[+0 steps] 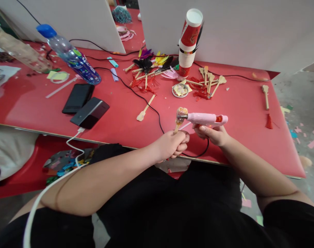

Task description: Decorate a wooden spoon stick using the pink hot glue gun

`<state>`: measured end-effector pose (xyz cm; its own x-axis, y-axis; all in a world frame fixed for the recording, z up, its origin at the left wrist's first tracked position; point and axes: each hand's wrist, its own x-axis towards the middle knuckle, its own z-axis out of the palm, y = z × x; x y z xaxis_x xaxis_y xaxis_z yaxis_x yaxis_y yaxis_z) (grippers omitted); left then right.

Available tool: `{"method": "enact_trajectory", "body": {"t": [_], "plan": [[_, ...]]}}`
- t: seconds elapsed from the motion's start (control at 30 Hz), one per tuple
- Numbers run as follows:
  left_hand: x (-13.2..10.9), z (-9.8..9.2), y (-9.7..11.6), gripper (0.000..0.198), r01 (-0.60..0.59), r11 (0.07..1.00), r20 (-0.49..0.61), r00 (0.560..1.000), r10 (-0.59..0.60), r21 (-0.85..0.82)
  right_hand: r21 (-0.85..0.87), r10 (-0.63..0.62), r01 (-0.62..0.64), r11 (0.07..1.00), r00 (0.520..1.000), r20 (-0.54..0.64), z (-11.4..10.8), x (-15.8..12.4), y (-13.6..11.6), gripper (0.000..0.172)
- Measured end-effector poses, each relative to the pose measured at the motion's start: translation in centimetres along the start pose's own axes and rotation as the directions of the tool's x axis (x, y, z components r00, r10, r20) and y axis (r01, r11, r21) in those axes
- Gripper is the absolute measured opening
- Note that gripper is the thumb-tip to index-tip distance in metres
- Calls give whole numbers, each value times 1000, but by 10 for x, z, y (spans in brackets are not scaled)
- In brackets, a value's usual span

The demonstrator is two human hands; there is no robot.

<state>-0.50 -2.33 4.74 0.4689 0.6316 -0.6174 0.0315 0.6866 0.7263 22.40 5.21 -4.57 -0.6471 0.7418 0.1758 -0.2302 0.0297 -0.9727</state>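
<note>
My left hand (173, 144) is closed around the handle of a small wooden stick (182, 111), whose broad head points up and looks coated with something glossy and yellowish. In my right hand (210, 135) is a pink glue gun (203, 119), its metal nozzle touching or just in front of the stick's head. From the gun's grip a black cord loops down by the table edge. A little to the left, a similar wooden stick (145, 108) lies flat on the red table (120, 120). Beyond the gun sits a small round lid (180, 90) with yellowish residue.
Stacked paper cups (190, 31) stand by the white partition. Feathers (146, 63) and tasselled wooden sticks (209, 81) lie around them. On the left are a bottle (74, 60), a black phone-like device (78, 98) and a power bank (91, 113) with a white cable. Another tasselled stick (266, 98) lies far right.
</note>
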Motion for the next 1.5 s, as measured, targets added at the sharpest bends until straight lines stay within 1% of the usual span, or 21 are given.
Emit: {"method": "enact_trajectory", "body": {"t": [0.1,0.33,0.5,0.7,0.87,1.1,1.2,1.33,1.5], "plan": [[-1,1,-2,36,2,1000,-22,1000,-2,4,22,14,-15,1000,999,36,2,1,-1,40],[-5,5,-5,30,-14,1000,-31,999,14,-5,35,-7,5,999,998,55,5,-1,4,41],[-5,6,-3,30,7,1000,-59,998,-7,0,17,12,-12,1000,999,34,5,-1,1,39],[-4,6,-4,31,17,1000,-68,998,-18,-7,43,47,-49,998,998,50,6,1,-2,41],[-4,6,-4,31,23,1000,-72,997,-23,-1,33,25,-27,999,999,40,6,0,-1,40],[-4,6,-4,28,18,1000,-72,997,-17,12,-33,12,-12,999,1000,12,7,0,-3,39],[-5,6,-4,28,16,1000,-73,997,-14,24,-31,-10,11,999,999,31,8,1,-5,40],[-4,6,-5,26,8,1000,-82,997,-7,19,-33,-6,7,999,999,33,10,2,-6,45],[-4,6,-4,26,21,1000,-74,997,-21,3,-27,-15,16,1000,1000,18,11,3,-7,42]]}}
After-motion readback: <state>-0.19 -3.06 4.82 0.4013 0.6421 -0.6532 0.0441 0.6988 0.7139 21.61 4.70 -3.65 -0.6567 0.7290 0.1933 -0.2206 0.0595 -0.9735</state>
